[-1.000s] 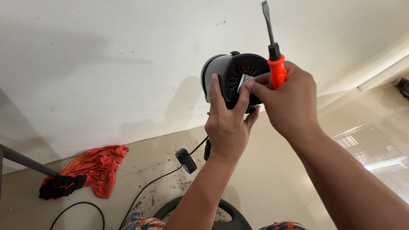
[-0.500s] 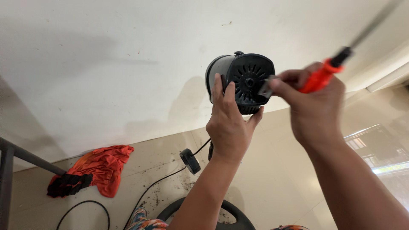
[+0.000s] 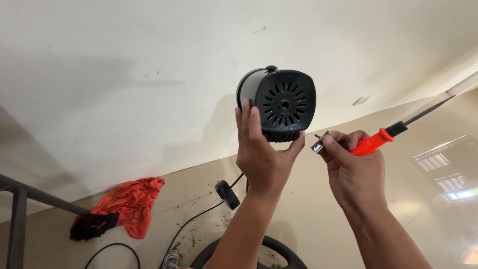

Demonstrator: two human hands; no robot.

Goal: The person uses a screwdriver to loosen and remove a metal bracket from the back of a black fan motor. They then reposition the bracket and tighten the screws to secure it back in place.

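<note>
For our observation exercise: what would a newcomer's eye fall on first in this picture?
First, the black vented motor housing raised at centre against the pale wall, gripped from below by the left hand. Next, the right hand beside it, holding an orange-handled screwdriver and a small metal part. An orange cloth lies lower left.

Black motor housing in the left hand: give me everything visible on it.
The black motor housing looks like moulded plastic, rounded, its vented end cap facing the camera: radial slots around a central hole, a small knob on top. The left hand holds it up from below, fingers along its left side. The right hand is apart from it.
</note>
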